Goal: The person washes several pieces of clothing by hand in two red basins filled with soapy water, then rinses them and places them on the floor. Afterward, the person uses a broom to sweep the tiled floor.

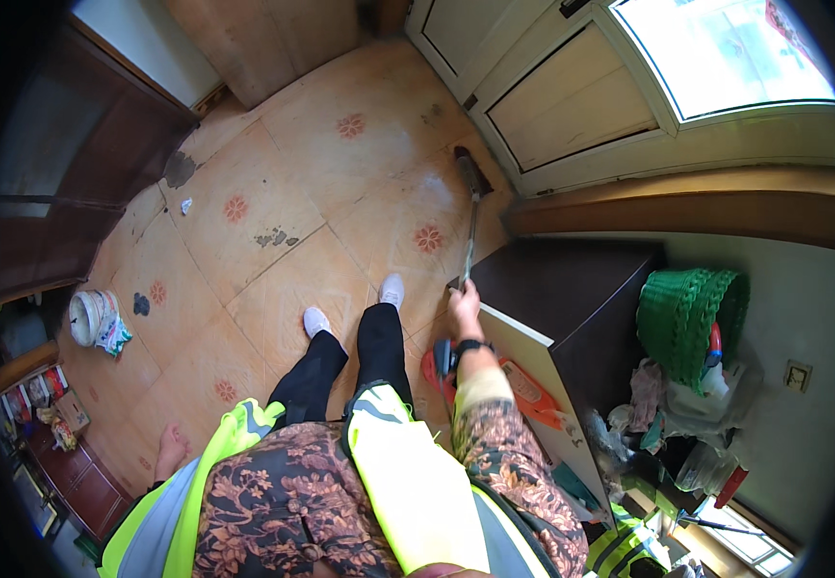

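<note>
My right hand [465, 307] grips the handle of a broom [472, 238], beside the corner of a dark-topped cabinet [576, 278]. The handle runs away from me to the dark broom head [471, 172], which lies on the tiled floor [273, 267] near the base of a panelled door [569, 101]. At my left side, my left hand [172, 449] hangs low with its fingers curled. Nothing shows in it, but its palm is hidden. A small crumpled white scrap [186, 206] lies on the floor, left of several dark worn patches [277, 237].
A white bucket [85, 318] with a plastic bag stands at left. A green woven basket [688, 318], bags and a clear jar [706, 468] crowd the cabinet top. Orange-red plastic items [529, 390] sit against the cabinet's side. Another person's hi-vis vest [623, 542] shows at lower right.
</note>
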The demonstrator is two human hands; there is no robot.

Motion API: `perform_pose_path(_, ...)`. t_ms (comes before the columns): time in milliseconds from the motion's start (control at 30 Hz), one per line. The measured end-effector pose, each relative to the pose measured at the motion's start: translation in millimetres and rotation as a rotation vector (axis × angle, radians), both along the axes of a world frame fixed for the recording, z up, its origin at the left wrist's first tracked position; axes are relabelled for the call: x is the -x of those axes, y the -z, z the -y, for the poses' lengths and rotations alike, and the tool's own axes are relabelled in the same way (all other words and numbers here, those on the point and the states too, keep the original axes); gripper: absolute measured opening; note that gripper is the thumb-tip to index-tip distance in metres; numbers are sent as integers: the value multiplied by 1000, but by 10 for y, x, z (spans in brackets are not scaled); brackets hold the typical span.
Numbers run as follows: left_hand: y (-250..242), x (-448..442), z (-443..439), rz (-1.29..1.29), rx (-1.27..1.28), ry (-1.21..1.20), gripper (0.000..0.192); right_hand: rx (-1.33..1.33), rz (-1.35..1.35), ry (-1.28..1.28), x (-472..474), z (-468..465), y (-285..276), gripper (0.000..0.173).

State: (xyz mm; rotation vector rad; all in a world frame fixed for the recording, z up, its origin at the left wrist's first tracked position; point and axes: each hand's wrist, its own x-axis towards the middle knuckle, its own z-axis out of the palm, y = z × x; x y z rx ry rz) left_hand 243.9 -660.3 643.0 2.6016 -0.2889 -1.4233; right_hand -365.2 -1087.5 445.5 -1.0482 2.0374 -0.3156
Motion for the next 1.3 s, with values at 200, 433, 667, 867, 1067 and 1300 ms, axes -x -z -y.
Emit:
perform_pose_path(200, 34, 311, 144, -84, -36, -10, 41, -231, 103, 296, -246, -850, -407, 50)
perform_pose_path(433, -27, 600, 558, -138, 20, 28, 36, -237, -30, 66, 245, 856, -194, 49)
perform_pose_path(667, -192, 652, 669, -89, -103, 4, 34, -233, -47, 134, 13, -461, -518, 46)
perform_pose_path(867, -11, 403, 635, -109, -109, -74, 33, -366, 185, 414, -330, -1394, -788, 46)
perform_pose_path(1067, 152, 63, 866, -69, 0, 59, 33, -359, 280, 546, -31, -461, -319, 35)
perform_pose_path(1300, 196, -58, 650, -80, 11, 4, 36, -516, 27, -20, -411, -1181, -786, 59)
